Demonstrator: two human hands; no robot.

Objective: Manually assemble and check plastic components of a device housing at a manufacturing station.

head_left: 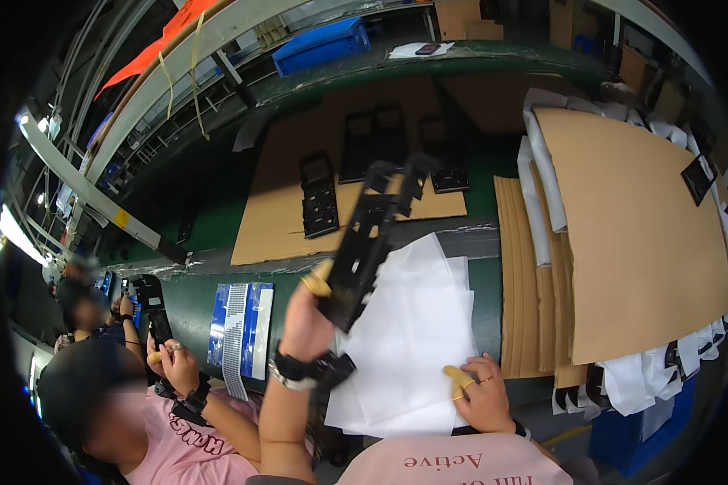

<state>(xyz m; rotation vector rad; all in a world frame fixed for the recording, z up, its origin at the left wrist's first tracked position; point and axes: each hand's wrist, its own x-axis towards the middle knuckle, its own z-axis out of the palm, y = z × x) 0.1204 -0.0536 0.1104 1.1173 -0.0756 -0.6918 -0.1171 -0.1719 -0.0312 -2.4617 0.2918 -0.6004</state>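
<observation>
Head view: left hand [307,325] gripping a black frame [362,249]; right hand [485,396] on white sheets [412,339], whether pinching them I can't tell.

The green tabletop [485,299] carries overlapping white sheets [412,347] in the middle, a blue-and-white packet [260,331] to their left and stacked cardboard [519,283] to their right; farther back lies a flat brown board [271,210].
</observation>
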